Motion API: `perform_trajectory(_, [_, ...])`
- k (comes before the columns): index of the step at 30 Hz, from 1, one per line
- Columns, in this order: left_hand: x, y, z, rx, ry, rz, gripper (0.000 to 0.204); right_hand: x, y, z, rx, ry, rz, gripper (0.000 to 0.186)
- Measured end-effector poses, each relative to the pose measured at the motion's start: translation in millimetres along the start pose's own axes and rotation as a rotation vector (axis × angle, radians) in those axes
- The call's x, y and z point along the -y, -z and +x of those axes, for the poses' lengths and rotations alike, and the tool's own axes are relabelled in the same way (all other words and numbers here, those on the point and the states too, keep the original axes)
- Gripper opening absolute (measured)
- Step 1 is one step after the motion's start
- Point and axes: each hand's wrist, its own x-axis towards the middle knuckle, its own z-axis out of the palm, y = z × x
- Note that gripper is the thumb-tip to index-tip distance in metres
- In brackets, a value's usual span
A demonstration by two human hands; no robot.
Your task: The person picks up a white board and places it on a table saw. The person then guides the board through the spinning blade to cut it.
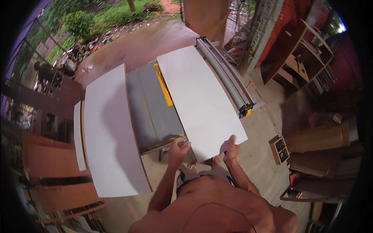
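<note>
Panel (202, 101), white and flat, sits centre to upper right of the frame, apparently lying over the grey tabletop (142, 105) with its near end sticking out toward the wearer. Looks stiff, probably board with a smooth coated face: likely fairly heavy for one hand, a bit slippery on top, edges and corners prone to chipping. Best hold is probably both near corners or the two long edges, thumbs on top, fingers supporting underneath. Right hand (232, 150) grips the near right corner, thumb over the upper face. Left hand (179, 150) is by the near left edge, fingers curled; can't tell whether it touches the panel, the tabletop's front edge or pinches something small. Yellow strip (163, 85) runs just beside the panel's left edge; grey rail (223, 73) lies past its right side. Second white panel (108, 132) fills left of centre, partly in shadow. Hidden: right hand's fingers under the board, panel's underside, whatever part of the tabletop it covers. Feet partly blocked at lower centre. Clutter at far left and right is dim, bent, cut off by the black rim.
</note>
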Motion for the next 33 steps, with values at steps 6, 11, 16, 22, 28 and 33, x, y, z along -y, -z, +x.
perform_trajectory(6, [23.9, -60.0, -16.2, -0.055, 0.322, -0.496, 0.039, 24.9, -25.6, 22.5, 0.397, -0.213, -0.166, 0.049])
perform_trajectory(11, [16.5, -90.8, 0.0, -0.058, 0.341, -0.581, 0.036, 42.5, -36.3, 59.9, 0.567, -0.253, -0.227, 0.045])
perform_trajectory(16, [4.7, -96.2, -1.6, -0.11, 0.397, -0.711, 0.036, 60.1, -41.4, 57.9, 0.551, -0.328, -0.363, 0.044])
perform_trajectory(22, [3.1, -77.4, -4.8, -0.046, 0.45, -0.695, 0.039, 51.0, -25.8, 60.4, 0.57, -0.37, -0.452, 0.05])
perform_trajectory(28, [8.3, -71.1, -3.3, -0.002, 0.457, -0.667, 0.042, 73.3, -18.8, 68.2, 0.51, -0.365, -0.453, 0.06])
perform_trajectory(33, [10.3, -71.8, -4.1, 0.0, 0.47, -0.673, 0.042, 84.3, -9.8, 90.4, 0.356, -0.145, -0.435, 0.066])
